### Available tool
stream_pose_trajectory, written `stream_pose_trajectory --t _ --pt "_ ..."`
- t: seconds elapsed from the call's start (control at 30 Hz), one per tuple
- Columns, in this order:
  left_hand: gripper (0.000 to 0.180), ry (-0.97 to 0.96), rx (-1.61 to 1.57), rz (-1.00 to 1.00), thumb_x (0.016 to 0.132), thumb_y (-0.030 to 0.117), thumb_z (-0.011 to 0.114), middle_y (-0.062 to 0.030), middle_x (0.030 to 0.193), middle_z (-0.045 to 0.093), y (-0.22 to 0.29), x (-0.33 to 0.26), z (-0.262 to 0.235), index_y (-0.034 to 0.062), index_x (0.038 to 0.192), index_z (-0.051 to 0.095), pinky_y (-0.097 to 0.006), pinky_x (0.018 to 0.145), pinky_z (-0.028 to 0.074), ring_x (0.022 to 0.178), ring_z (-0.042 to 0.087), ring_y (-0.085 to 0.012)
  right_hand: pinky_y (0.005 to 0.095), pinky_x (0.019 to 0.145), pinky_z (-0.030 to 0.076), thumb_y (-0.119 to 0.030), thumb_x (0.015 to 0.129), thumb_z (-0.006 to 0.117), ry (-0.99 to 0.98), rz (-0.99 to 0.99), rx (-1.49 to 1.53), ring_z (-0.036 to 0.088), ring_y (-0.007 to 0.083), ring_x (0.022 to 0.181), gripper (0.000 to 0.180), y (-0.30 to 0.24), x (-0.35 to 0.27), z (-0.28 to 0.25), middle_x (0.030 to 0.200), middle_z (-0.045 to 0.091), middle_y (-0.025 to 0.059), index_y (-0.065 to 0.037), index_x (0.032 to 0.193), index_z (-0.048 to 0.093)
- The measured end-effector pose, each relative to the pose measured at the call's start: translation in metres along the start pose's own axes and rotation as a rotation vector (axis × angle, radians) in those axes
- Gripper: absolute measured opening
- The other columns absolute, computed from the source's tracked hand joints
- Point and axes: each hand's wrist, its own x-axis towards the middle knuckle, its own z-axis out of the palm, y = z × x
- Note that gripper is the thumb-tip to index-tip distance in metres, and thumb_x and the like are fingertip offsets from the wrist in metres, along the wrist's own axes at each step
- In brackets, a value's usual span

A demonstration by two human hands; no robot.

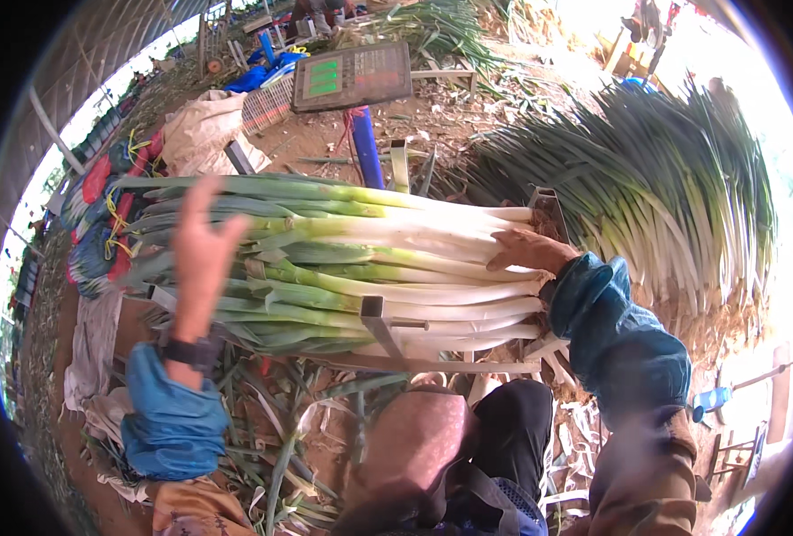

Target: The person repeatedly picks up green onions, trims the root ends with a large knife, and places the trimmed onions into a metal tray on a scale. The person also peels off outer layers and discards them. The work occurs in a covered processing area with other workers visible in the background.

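**Two hands at a stack of long leeks on a metal frame**

While the long green-and-white leeks [361, 268] lie in a thick horizontal stack on a grey metal frame [380, 326], both hands of the person are at the stack. The white ends of the leeks point to the person's right, and the green leaves point to the left.

The left hand [202, 255] is open, with the fingers spread and raised over the green part of the stack; it grips nothing, and I cannot tell if the palm touches the leaves. A black wrist band [191, 351] and a blue sleeve cover [171, 420] are on this arm.

The right hand [530, 250] rests flat against the white ends of the leeks, with the fingers extended and not closed around any stalk. A blue sleeve cover is on this arm too.

Behind the stack stands a grey weighing scale display with green panels [352, 76] on a blue post [367, 147]. To the right, a big heap of the same leeks [673, 196] lies on the brown soil. Cut leaves and peelings [298, 447] cover the ground near the person's knees.
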Motion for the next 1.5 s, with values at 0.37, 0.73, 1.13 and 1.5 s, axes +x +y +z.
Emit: stream_pose_trajectory --t 0.37,0.73,1.13,1.5 --pt "0.027 -0.502 0.34 0.417 0.066 0.003 0.069 -0.0116 0.092 0.061 0.023 0.006 0.089 0.0048 0.092 0.058 -0.04 0.082 0.045 0.094 0.058 -0.0301 0.0437 0.088 0.045 -0.027 0.072 0.072 0.177 -0.124 0.055 0.059 0.0386 0.101 0.055 -0.023 -0.03 -0.01 0.108 0.063 0.0217 0.0 0.118 0.06" --pt "0.046 -0.545 0.412 0.632 0.071 0.005 0.061 -0.0116 0.104 0.056 0.043 -0.033 0.073 0.0012 0.117 0.053 -0.041 0.093 0.042 0.097 0.054 -0.029 0.0416 0.079 0.047 -0.006 0.069 0.067 0.539 -0.273 -0.193 0.06 0.0298 0.091 0.04 -0.045 -0.083 0.038 0.094 0.061 0.0096 -0.01 0.107 0.056" --pt "0.057 -0.582 0.345 0.569 0.069 0.019 0.069 -0.0159 0.106 0.052 0.039 -0.077 0.073 -0.0028 0.118 0.05 -0.041 0.092 0.04 0.098 0.051 -0.0289 0.0455 0.09 0.037 -0.011 0.07 0.064 0.529 -0.269 -0.519 0.048 0.0322 0.107 0.059 -0.039 -0.085 0.081 0.115 0.05 0.0162 -0.007 0.127 0.049" --pt "0.033 -0.374 0.605 0.623 0.084 0.014 0.052 -0.0184 0.114 0.053 0.031 -0.122 0.097 -0.0009 0.113 0.054 -0.041 0.09 0.041 0.101 0.053 -0.0303 0.0491 0.098 0.035 -0.017 0.071 0.067 0.308 -0.236 -0.458 0.043 0.034 0.12 0.065 -0.1 -0.051 0.111 0.129 0.045 0.018 -0.001 0.13 0.045"
